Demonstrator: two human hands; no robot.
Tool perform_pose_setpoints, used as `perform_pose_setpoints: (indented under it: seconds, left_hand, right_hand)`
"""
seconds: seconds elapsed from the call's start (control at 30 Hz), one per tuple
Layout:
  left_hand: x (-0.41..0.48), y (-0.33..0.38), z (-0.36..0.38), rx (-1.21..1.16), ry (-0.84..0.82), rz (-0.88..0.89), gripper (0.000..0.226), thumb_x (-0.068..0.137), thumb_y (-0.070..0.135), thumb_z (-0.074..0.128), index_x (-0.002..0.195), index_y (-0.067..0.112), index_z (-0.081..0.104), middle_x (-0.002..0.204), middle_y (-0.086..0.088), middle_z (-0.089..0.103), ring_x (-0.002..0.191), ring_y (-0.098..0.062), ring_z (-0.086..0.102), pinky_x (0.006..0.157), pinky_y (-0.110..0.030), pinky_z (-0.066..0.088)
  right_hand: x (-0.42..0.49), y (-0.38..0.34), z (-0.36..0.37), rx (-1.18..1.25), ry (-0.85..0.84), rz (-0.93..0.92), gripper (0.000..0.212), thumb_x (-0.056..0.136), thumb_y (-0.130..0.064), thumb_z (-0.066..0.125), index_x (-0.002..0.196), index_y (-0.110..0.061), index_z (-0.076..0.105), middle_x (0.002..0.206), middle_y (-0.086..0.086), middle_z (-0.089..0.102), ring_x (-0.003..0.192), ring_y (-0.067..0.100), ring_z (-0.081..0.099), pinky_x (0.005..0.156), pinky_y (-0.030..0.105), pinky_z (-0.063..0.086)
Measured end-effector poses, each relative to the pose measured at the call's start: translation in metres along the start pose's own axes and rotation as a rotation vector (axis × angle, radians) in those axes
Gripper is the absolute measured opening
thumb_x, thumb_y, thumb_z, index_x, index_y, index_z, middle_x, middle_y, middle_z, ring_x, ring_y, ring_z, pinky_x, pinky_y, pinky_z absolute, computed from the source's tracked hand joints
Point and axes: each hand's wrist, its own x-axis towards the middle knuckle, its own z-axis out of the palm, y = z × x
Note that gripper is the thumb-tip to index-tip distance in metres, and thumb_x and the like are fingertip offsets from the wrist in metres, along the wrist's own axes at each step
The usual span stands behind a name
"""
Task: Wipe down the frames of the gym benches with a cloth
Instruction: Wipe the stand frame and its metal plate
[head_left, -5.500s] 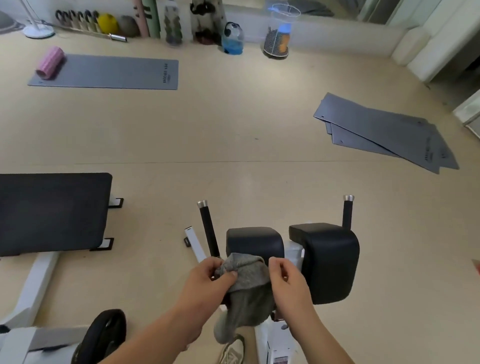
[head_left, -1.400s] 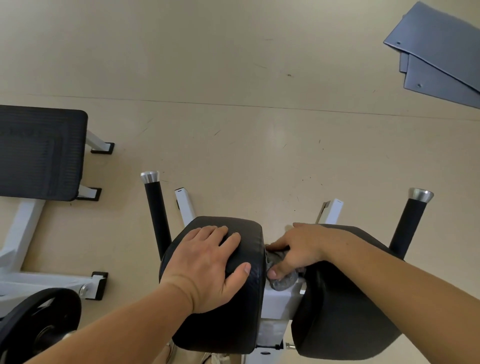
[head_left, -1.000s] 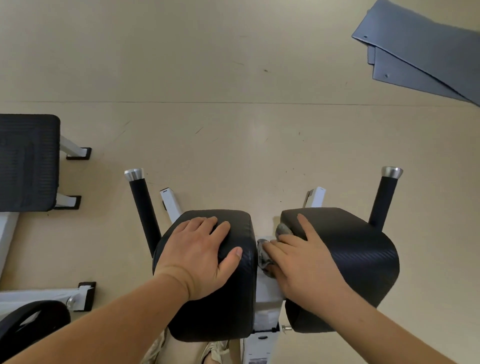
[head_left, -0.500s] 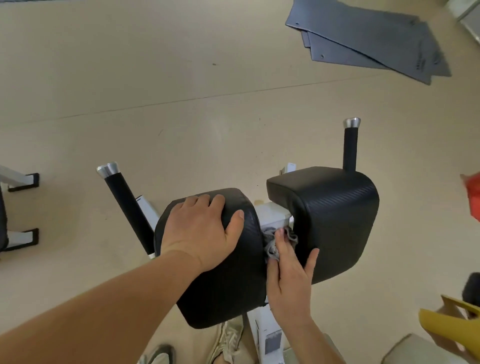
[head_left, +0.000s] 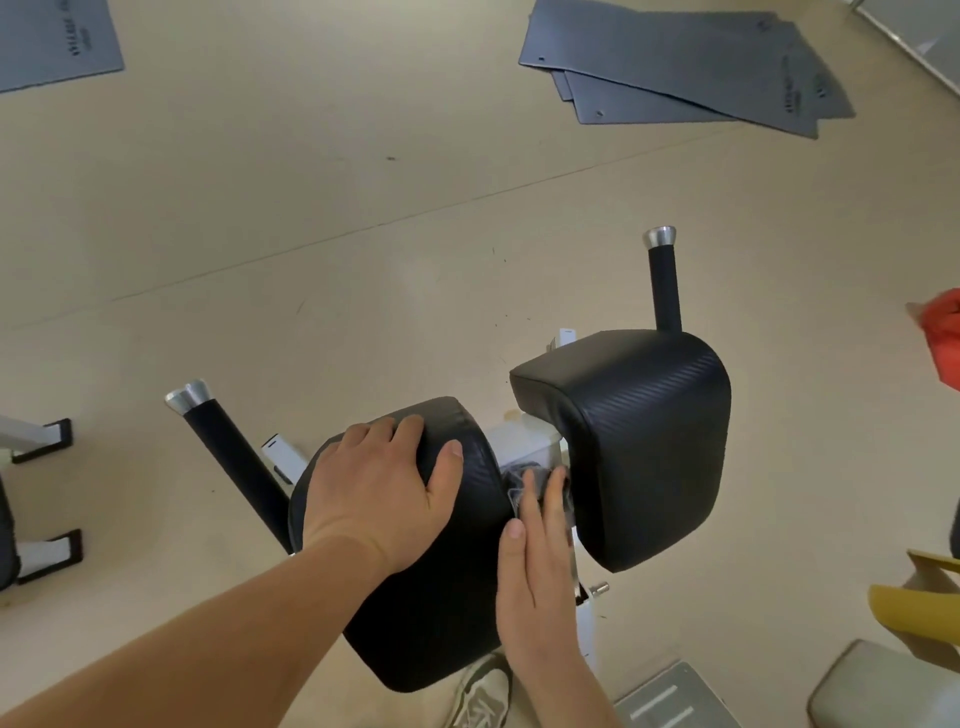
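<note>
A white bench frame (head_left: 524, 439) runs between two black pads. My left hand (head_left: 376, 488) lies flat on top of the left pad (head_left: 431, 597). My right hand (head_left: 535, 561) reaches into the gap beside the right pad (head_left: 639, 441), its straight fingers pressing a grey cloth (head_left: 522, 480) against the frame. Most of the cloth is hidden under the fingers. Two black handles with silver caps stick out, the left handle (head_left: 228, 457) and the right handle (head_left: 665, 283).
Grey mats (head_left: 675, 67) lie on the beige floor at the back right, another grey mat (head_left: 52, 44) at the top left. A second bench's feet (head_left: 41, 441) show at the left edge. A yellow object (head_left: 919, 608) and a red object (head_left: 943, 332) sit at the right.
My right hand with the cloth has slid a little along the frame in the gap. The view has swung left and tilted. My left hand stays on the left pad.
</note>
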Motion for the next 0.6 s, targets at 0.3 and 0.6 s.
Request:
perform_pose_setpoints:
  seconds: [0.3,0.6]
  left_hand:
    - [0.002,-0.001,0.001,0.021,0.014,0.018,0.079,0.091,0.070,0.002,0.144,0.030,0.045,0.136,0.006,0.060,0.125,-0.020,0.052,0.105,-0.039,0.044]
    - [0.003,-0.001,0.002,0.023,0.023,0.005,0.073,0.094,0.069,0.006,0.139,0.031,0.049,0.132,0.006,0.062,0.121,-0.020,0.055,0.102,-0.039,0.046]
  right_hand:
    - [0.004,0.011,0.001,0.209,-0.034,0.005,0.055,0.100,-0.063,0.018,0.153,-0.056,0.007,0.162,-0.038,0.003,0.153,-0.006,0.004,0.114,0.001,0.004]
    - [0.016,0.003,-0.010,0.221,-0.134,-0.090,0.051,0.093,-0.081,0.012,0.140,-0.078,-0.006,0.162,-0.038,-0.009,0.154,-0.002,-0.004,0.128,0.040,0.008]
